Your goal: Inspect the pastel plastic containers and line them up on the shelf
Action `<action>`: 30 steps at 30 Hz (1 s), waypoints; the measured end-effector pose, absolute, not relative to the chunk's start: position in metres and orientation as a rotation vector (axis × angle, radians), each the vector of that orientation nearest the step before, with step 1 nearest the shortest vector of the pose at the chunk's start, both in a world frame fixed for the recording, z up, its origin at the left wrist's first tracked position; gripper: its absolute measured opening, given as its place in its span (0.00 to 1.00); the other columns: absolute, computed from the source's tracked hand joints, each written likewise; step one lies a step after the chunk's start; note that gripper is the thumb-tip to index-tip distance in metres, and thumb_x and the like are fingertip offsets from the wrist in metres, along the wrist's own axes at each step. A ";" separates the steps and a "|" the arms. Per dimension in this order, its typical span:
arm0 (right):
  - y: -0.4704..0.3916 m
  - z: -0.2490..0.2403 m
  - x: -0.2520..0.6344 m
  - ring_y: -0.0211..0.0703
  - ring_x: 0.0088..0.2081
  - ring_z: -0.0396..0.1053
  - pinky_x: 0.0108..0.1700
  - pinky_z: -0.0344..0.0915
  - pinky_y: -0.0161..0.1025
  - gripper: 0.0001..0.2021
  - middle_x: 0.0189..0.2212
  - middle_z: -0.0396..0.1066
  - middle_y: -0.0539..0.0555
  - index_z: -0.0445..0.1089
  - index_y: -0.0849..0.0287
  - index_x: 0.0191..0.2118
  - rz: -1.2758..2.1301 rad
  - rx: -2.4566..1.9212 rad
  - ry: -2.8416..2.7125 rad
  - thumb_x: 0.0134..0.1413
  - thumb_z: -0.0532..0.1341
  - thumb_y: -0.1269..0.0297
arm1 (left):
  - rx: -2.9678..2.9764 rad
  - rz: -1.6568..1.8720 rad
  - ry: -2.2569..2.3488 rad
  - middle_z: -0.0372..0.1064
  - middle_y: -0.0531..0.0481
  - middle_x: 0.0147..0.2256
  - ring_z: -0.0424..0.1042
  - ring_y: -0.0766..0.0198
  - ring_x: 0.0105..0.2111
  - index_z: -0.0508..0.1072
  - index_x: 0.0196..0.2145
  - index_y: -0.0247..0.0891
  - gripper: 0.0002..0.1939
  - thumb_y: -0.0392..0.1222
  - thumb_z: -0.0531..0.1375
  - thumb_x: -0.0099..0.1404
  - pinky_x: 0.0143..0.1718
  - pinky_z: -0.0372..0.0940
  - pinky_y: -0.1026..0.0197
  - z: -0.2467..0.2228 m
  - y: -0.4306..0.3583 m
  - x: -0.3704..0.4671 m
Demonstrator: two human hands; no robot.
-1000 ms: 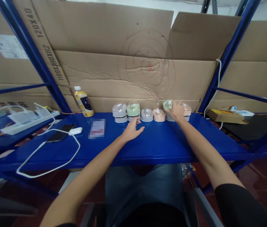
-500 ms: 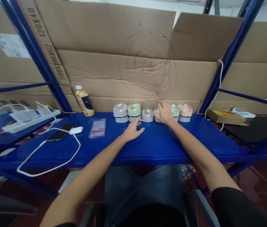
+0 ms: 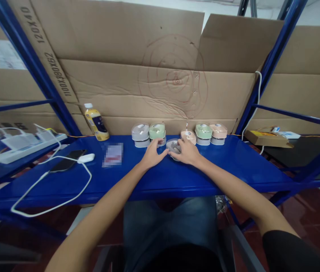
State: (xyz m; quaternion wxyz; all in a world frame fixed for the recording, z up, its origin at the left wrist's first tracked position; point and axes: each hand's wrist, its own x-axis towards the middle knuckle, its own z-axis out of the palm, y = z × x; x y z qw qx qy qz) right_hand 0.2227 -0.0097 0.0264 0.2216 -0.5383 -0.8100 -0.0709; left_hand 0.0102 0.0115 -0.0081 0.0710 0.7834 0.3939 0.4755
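Observation:
My right hand (image 3: 189, 152) grips a small grey lidded container (image 3: 173, 146) at its right side, thumb and fingers around it. The container is tilted slightly and stands in front of the row. My left hand (image 3: 152, 154) is just left of it, fingers and thumb apart; its thumb tip is at the container's edge, and contact is hard to tell. Behind my left hand are a grey stacked container (image 3: 141, 133) and a green one (image 3: 157, 131), the latter partly covered by my fingers. A single peach container (image 3: 188, 136) sits just behind my right hand.
Further right stand another green container (image 3: 203, 132) and a peach one (image 3: 218, 132). To the left are a yellow bottle (image 3: 96, 122), a blurred card (image 3: 113, 155), a phone (image 3: 67, 161) and a white cable (image 3: 88, 180). Cardboard (image 3: 105, 90) backs the blue table (image 3: 230, 170).
My right hand has moved from the peach container to the grey one, which has come forward out of the row and tilted. My left hand has shifted slightly left in view.

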 end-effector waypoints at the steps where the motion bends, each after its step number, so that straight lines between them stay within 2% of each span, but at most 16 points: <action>1: -0.014 0.027 0.221 0.68 0.55 0.71 0.54 0.69 0.57 0.34 0.55 0.69 0.72 0.68 0.63 0.55 -0.165 -1.580 -2.165 0.59 0.61 0.35 | 2.350 1.434 1.178 0.73 0.41 0.51 0.75 0.49 0.52 0.66 0.55 0.40 0.26 0.52 0.66 0.65 0.55 0.71 0.44 -0.007 0.010 0.010; 3: -0.016 0.027 0.216 0.72 0.54 0.72 0.50 0.70 0.59 0.37 0.56 0.69 0.76 0.66 0.66 0.57 -0.087 -1.710 -2.100 0.57 0.63 0.36 | 2.343 1.396 1.148 0.71 0.39 0.55 0.73 0.46 0.56 0.65 0.58 0.40 0.33 0.57 0.69 0.62 0.59 0.69 0.42 -0.006 0.009 0.008; 5: -0.013 0.027 0.215 0.72 0.54 0.72 0.51 0.71 0.59 0.38 0.55 0.70 0.76 0.66 0.66 0.59 0.027 -1.687 -2.149 0.53 0.68 0.41 | 2.328 1.311 1.100 0.68 0.36 0.60 0.70 0.42 0.61 0.62 0.62 0.40 0.42 0.60 0.71 0.58 0.62 0.66 0.39 -0.007 0.009 0.006; 9: 0.000 0.028 0.237 0.61 0.58 0.71 0.60 0.69 0.54 0.44 0.58 0.71 0.67 0.63 0.61 0.64 0.398 -1.193 -2.310 0.42 0.76 0.51 | 2.302 1.126 0.978 0.58 0.29 0.68 0.60 0.34 0.68 0.54 0.70 0.39 0.63 0.62 0.78 0.45 0.67 0.58 0.33 -0.009 0.013 0.000; 12: 0.011 0.031 0.266 0.55 0.61 0.70 0.64 0.66 0.51 0.45 0.59 0.71 0.62 0.63 0.57 0.65 0.693 -0.923 -2.249 0.42 0.76 0.49 | 2.316 1.037 0.914 0.56 0.29 0.69 0.59 0.34 0.69 0.52 0.72 0.40 0.69 0.61 0.79 0.42 0.68 0.56 0.33 -0.007 0.010 -0.001; 15: 0.023 0.034 0.289 0.54 0.61 0.70 0.64 0.67 0.53 0.42 0.62 0.69 0.60 0.65 0.54 0.64 0.782 -0.922 -2.083 0.43 0.75 0.50 | 2.401 0.913 0.908 0.63 0.34 0.66 0.64 0.37 0.66 0.61 0.69 0.42 0.61 0.60 0.79 0.43 0.67 0.58 0.35 -0.003 0.004 0.001; 18: 0.032 0.033 0.299 0.55 0.56 0.73 0.59 0.70 0.54 0.39 0.58 0.73 0.60 0.66 0.54 0.63 0.779 -1.023 -1.918 0.46 0.74 0.48 | 2.505 0.785 0.889 0.69 0.41 0.59 0.70 0.42 0.60 0.76 0.57 0.46 0.40 0.59 0.77 0.49 0.65 0.63 0.40 -0.001 -0.001 0.005; 21: 0.034 0.031 0.298 0.56 0.51 0.76 0.55 0.73 0.53 0.36 0.52 0.77 0.60 0.68 0.56 0.61 0.743 -1.098 -1.852 0.48 0.73 0.48 | 2.524 0.782 0.894 0.69 0.43 0.56 0.71 0.45 0.59 0.82 0.51 0.48 0.25 0.59 0.72 0.58 0.64 0.64 0.41 -0.001 -0.004 0.006; 26: 0.034 0.028 0.295 0.54 0.50 0.76 0.54 0.73 0.53 0.35 0.52 0.76 0.60 0.68 0.57 0.60 0.662 -1.134 -1.806 0.48 0.73 0.48 | 2.466 0.971 1.022 0.67 0.40 0.58 0.67 0.42 0.62 0.83 0.47 0.44 0.22 0.60 0.66 0.65 0.66 0.62 0.40 -0.001 -0.002 0.005; 30: 0.037 0.030 0.297 0.53 0.51 0.75 0.56 0.72 0.53 0.33 0.53 0.75 0.60 0.69 0.58 0.58 0.625 -1.113 -1.700 0.50 0.71 0.46 | 2.318 1.350 1.217 0.67 0.39 0.56 0.69 0.45 0.60 0.82 0.49 0.40 0.22 0.59 0.61 0.70 0.66 0.62 0.41 0.003 0.008 -0.002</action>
